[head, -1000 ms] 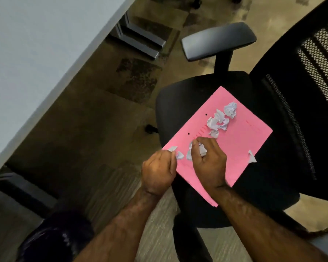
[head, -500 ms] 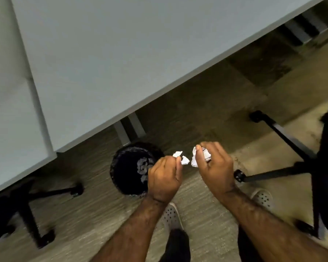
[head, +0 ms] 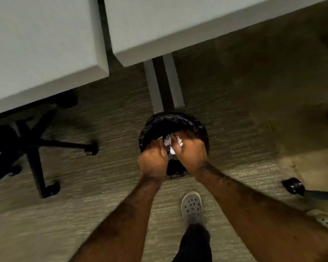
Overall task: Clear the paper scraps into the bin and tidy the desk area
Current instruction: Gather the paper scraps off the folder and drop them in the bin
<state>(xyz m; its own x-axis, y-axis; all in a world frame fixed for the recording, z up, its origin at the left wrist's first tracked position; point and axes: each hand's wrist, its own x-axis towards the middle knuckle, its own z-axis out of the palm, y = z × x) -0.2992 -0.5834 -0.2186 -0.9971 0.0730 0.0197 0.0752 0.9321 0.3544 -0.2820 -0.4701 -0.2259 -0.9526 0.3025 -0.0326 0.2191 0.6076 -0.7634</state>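
A round black bin (head: pixel 170 120) lined with a black bag stands on the carpet just in front of the desk legs. Both my hands hover side by side over its opening. My left hand (head: pixel 153 161) is curled, with a small white scrap showing at its fingertips. My right hand (head: pixel 191 154) pinches crumpled white paper scraps (head: pixel 168 143) between fingers and thumb. The hands hide most of the bin's inside.
Two pale desk tops (head: pixel 45 44) fill the upper part of the view, with grey metal legs (head: pixel 164 84) behind the bin. A black chair base (head: pixel 36 146) with castors is at left. Another castor (head: pixel 293 186) is at right. My shoe (head: pixel 191 207) is near the bin.
I turned away from the chair with the pink folder, carrying the scraps. Both hands moved from beside the bin to directly above its opening.
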